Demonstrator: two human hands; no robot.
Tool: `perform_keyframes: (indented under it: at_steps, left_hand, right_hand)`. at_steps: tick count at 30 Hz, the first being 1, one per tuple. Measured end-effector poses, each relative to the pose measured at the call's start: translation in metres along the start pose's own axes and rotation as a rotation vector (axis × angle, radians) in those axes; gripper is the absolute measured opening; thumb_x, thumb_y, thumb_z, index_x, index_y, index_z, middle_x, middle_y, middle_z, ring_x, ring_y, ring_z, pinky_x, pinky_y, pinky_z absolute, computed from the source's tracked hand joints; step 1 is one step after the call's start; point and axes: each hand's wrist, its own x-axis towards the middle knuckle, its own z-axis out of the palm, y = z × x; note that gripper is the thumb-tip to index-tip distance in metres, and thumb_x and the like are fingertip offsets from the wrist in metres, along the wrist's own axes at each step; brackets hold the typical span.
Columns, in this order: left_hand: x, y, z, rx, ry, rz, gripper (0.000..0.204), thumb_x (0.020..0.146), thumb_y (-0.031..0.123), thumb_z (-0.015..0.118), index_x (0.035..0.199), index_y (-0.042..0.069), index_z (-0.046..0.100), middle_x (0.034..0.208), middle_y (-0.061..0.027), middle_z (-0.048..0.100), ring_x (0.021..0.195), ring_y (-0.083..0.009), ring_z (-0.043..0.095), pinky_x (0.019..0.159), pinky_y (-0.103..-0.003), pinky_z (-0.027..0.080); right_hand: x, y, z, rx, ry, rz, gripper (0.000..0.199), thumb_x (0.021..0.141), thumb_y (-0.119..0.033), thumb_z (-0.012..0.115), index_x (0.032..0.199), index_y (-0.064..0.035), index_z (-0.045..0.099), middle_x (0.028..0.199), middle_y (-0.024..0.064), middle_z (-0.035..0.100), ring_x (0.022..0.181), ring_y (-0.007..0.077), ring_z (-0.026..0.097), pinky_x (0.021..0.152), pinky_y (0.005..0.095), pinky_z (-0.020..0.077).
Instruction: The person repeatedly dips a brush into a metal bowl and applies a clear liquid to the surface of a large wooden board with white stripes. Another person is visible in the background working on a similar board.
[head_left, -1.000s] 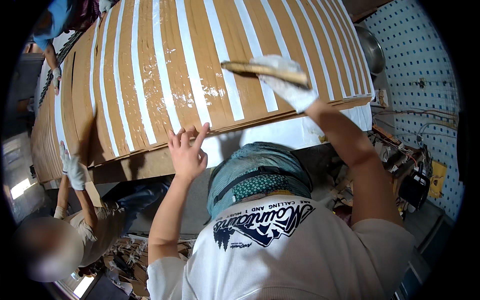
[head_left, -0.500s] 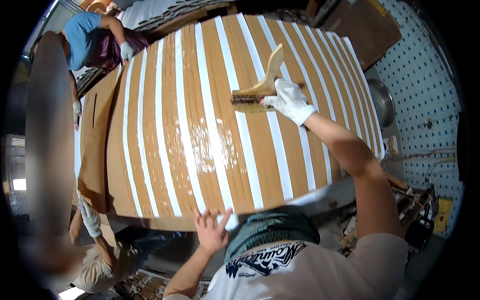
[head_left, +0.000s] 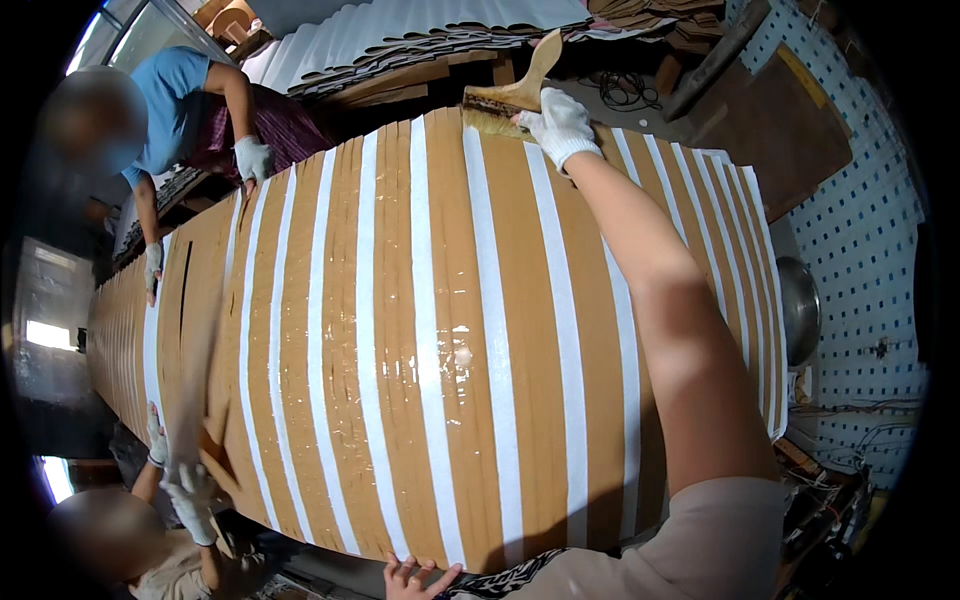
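Note:
A long row of brown cardboard strips [head_left: 400, 350] lies across the table, with white gaps between them and a wet shine near the middle. My right hand [head_left: 558, 125], in a white glove, is stretched to the far edge and grips a wide wooden-handled brush [head_left: 510, 98] whose bristles rest on the cardboard. My bare left hand [head_left: 418, 577] rests at the near edge of the cardboard, fingers spread, holding nothing.
A person in a blue shirt [head_left: 190, 100] with white gloves works at the far left edge. Another person's gloved hands [head_left: 185, 490] touch the strips at the near left. A pegboard wall [head_left: 860, 250] and a metal bowl [head_left: 800, 305] are on the right. Corrugated sheets [head_left: 420, 30] are stacked behind.
My right hand has pushed the brush farther away along the strip to the far edge. The view has shifted down the cardboard, and my left hand now sits at its near edge.

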Motion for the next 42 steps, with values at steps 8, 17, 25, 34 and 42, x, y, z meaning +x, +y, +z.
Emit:
perform_keyframes:
  at_steps: [8, 17, 25, 34, 42]
  left_hand:
    - [0.008, 0.001, -0.005, -0.073, 0.039, -0.038, 0.04, 0.08, 0.032, 0.063, 0.119, 0.033, 0.069, 0.118, -0.0063, 0.048, 0.109, -0.0309, 0.046, 0.107, -0.066, 0.032]
    - [0.005, 0.002, -0.005, -0.059, 0.019, -0.09, 0.039, 0.079, 0.028, 0.063, 0.117, 0.032, 0.07, 0.111, -0.0053, 0.055, 0.106, -0.0298, 0.05, 0.109, -0.064, 0.032]
    - [-0.009, -0.001, 0.006, -0.096, 0.112, -0.049, 0.039, 0.083, 0.028, 0.062, 0.121, 0.021, 0.067, 0.123, -0.0066, 0.05, 0.116, -0.0329, 0.045, 0.104, -0.066, 0.034]
    - [-0.004, 0.0, 0.024, -0.21, 0.274, -0.158, 0.038, 0.078, 0.018, 0.07, 0.115, 0.012, 0.068, 0.091, -0.0051, 0.061, 0.091, -0.0285, 0.059, 0.096, -0.063, 0.041]
    - [-0.011, -0.011, 0.042, -0.302, 0.433, -0.171, 0.038, 0.072, 0.017, 0.076, 0.109, 0.014, 0.072, 0.093, -0.0047, 0.066, 0.085, -0.0267, 0.062, 0.09, -0.057, 0.048]
  right_hand:
    - [0.03, -0.027, -0.047, 0.139, -0.258, -0.192, 0.056, 0.072, -0.044, 0.083, 0.098, 0.0018, 0.064, 0.093, 0.0194, 0.068, 0.092, 0.0302, 0.067, 0.084, 0.0379, 0.0513]
    - [0.035, -0.05, -0.004, -0.115, 0.019, -0.205, 0.046, 0.075, -0.038, 0.08, 0.098, -0.0012, 0.064, 0.101, 0.0211, 0.067, 0.099, 0.0364, 0.064, 0.089, 0.0426, 0.0496]
    - [0.008, -0.121, 0.037, -0.042, -0.299, -0.35, 0.043, 0.076, -0.031, 0.079, 0.103, -0.0049, 0.06, 0.109, 0.0201, 0.065, 0.106, 0.0384, 0.061, 0.092, 0.0423, 0.0485]
    - [0.033, -0.172, 0.041, 0.006, -0.274, -0.435, 0.05, 0.073, -0.04, 0.081, 0.1, -0.0009, 0.064, 0.102, 0.0229, 0.066, 0.102, 0.0369, 0.063, 0.089, 0.042, 0.0487]
    - [0.038, -0.179, 0.075, -0.066, 0.039, -0.308, 0.047, 0.077, -0.042, 0.073, 0.105, -0.0039, 0.067, 0.106, 0.0225, 0.068, 0.104, 0.039, 0.064, 0.092, 0.044, 0.0492]
